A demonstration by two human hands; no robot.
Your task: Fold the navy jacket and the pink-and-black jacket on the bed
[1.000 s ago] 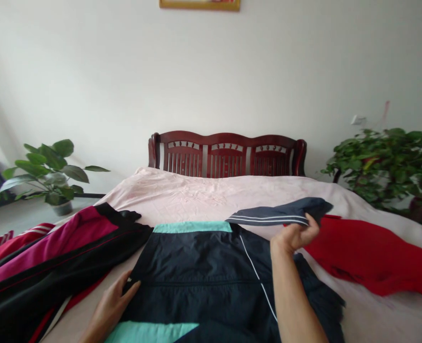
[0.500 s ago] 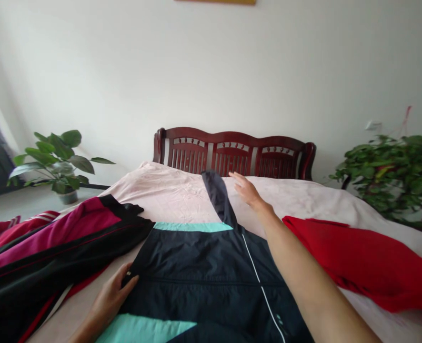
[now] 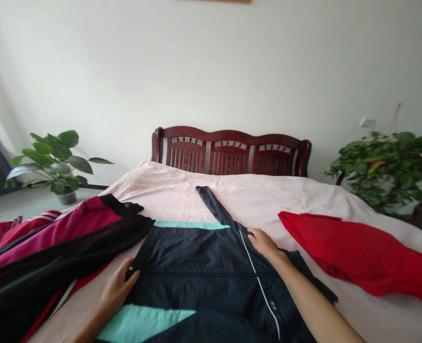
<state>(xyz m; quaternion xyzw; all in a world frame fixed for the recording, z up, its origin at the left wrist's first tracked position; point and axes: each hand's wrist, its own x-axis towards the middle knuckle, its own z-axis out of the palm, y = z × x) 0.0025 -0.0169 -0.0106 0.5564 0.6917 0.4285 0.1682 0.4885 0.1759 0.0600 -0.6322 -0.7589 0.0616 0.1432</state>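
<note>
A dark navy jacket [image 3: 196,290] with turquoise panels and a thin white piping line lies spread before me on the bed. My left hand [image 3: 120,283] grips its left edge between thumb and fingers. Along the jacket's upper right edge, my right hand [image 3: 263,243] has its fingers bent on the cloth near the piping; its thumb is hidden. One dark sleeve [image 3: 213,205] stretches away across the sheet towards the headboard. Dark cloth also sticks out to the right, beyond my right forearm.
Black and magenta garments [image 3: 75,238] are heaped at the left, with a red striped piece behind them. Folded red clothing [image 3: 361,252] lies at the right on the pale pink sheet [image 3: 171,190]. A wooden headboard [image 3: 228,150] and potted plants [image 3: 61,157] stand beyond.
My right hand has come down and back from the raised sleeve to the jacket's upper right edge. The sleeve has dropped flatter onto the sheet. My left hand keeps its hold.
</note>
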